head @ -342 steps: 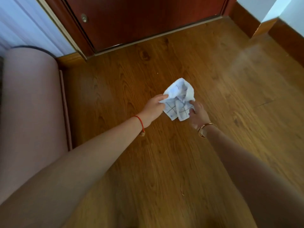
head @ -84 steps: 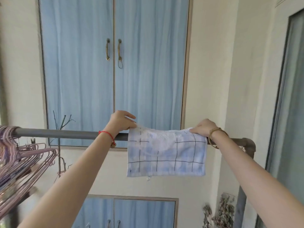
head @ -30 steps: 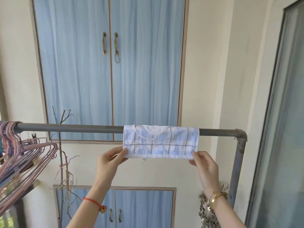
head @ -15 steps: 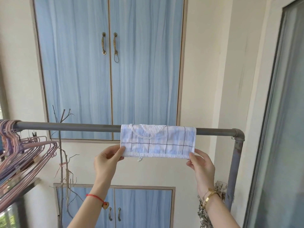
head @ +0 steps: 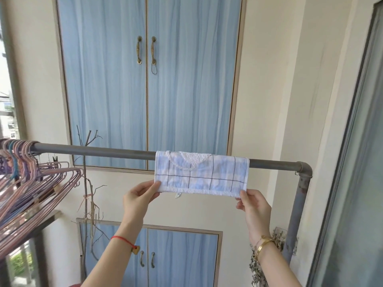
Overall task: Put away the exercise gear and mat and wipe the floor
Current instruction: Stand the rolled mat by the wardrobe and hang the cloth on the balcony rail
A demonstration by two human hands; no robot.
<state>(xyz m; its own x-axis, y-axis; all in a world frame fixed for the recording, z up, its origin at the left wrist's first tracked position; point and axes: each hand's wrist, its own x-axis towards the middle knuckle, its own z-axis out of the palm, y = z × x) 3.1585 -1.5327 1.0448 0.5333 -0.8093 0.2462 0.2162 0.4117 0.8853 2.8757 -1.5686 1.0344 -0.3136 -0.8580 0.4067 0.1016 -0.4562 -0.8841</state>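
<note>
A blue-and-white checked cloth [head: 202,175] hangs folded over a grey metal rail [head: 99,151] at about head height. My left hand [head: 138,198] pinches the cloth's lower left corner between thumb and fingers. My right hand [head: 253,205] pinches its lower right corner the same way. The cloth hangs flat and taut between the two hands. A white terry loop shows at its top edge. No mat or exercise gear is in view.
Several pink hangers [head: 31,183] crowd the rail's left end. The rail bends down into a grey post [head: 298,206] at the right. Blue cupboard doors [head: 147,83] fill the wall behind; dry twigs [head: 89,195] and a sliding door [head: 356,162] flank them.
The cloth went from wiping the wooden floor to draped over the rail. Within the last second my hands stay on its lower corners, with barely any shift.
</note>
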